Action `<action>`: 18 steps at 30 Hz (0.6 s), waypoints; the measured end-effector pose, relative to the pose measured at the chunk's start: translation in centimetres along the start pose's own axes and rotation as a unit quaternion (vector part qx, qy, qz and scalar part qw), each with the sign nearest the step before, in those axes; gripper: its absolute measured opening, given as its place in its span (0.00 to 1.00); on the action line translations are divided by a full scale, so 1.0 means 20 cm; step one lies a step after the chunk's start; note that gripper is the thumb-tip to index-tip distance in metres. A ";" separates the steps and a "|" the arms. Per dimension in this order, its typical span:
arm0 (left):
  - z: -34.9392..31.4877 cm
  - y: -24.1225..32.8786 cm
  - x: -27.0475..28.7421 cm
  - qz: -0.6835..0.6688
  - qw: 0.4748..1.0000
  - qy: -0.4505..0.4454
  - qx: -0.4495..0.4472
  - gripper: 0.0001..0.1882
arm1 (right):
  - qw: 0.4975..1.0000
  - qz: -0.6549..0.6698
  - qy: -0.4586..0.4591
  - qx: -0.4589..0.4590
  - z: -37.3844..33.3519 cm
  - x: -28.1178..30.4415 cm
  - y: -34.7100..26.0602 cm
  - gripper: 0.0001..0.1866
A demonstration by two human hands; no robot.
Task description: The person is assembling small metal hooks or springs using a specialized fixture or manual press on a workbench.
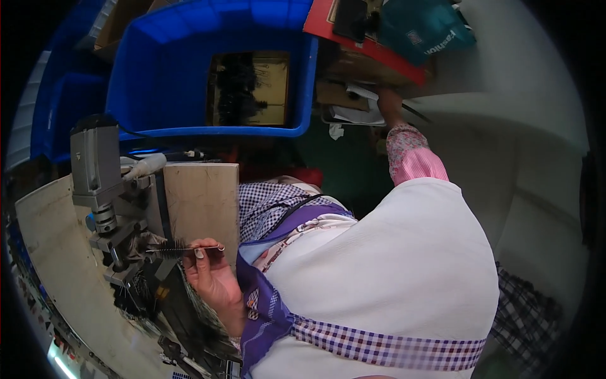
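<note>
My left hand [214,278] is pinched around the wire end of a small twisted-wire brush [170,251] with dark bristles. The brush lies level, its bristled part reaching in among the metal jaws of a grey bench machine [95,164]. Thin wires hang in a bunch beneath the jaws. Out to the upper right, my right hand [390,107] is stretched away from the machine, by a shallow tray [328,119] with white paper and brown cardboard. Its fingers are mostly hidden, so whether it holds anything is unclear.
A large blue bin [221,131] stands beyond the machine, with a pile of dark bristly pieces [237,88] in it. A wooden board [202,202] is beside the machine. At the upper right, a red-edged box [410,72] carries a teal bag [423,28].
</note>
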State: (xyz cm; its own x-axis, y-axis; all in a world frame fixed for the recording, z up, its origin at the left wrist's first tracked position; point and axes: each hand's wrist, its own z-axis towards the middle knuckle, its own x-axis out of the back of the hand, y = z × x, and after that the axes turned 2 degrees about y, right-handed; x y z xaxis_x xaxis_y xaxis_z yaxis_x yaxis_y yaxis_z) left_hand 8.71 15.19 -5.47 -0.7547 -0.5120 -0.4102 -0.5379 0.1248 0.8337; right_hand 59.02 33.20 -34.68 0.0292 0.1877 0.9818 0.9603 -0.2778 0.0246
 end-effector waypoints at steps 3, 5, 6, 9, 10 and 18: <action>-0.03 0.01 0.06 -0.025 1.000 -0.003 -0.010 0.07 | 0.990 0.069 0.117 0.038 -0.13 -0.02 0.12 0.13; -0.03 0.00 0.09 -0.046 0.999 -0.013 -0.021 0.07 | 0.969 0.103 0.207 0.091 -0.21 -0.04 0.20 0.13; -0.03 -0.01 0.10 -0.047 0.998 -0.023 -0.033 0.07 | 0.973 0.137 0.173 0.072 -0.29 -0.01 0.21 0.11; -0.01 -0.01 0.12 -0.052 0.997 -0.016 -0.053 0.10 | 0.963 0.181 0.180 0.082 -0.43 0.13 0.15 0.09; -0.01 0.01 0.13 -0.054 0.996 0.009 -0.065 0.11 | 0.950 0.195 0.216 0.117 -0.45 0.20 0.08 0.08; 0.10 0.13 0.29 -0.095 0.982 0.009 -0.160 0.14 | 0.789 0.306 0.282 0.452 -0.77 1.25 -1.07 0.11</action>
State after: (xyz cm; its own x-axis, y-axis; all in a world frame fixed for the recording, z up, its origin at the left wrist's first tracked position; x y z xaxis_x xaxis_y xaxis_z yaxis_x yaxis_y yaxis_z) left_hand 2.23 14.34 -6.50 -0.6434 -0.5151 -0.5663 -0.5209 -0.2474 0.8170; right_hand 35.03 29.34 -7.75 0.6803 -0.2402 0.6925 0.6274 0.6793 -0.3807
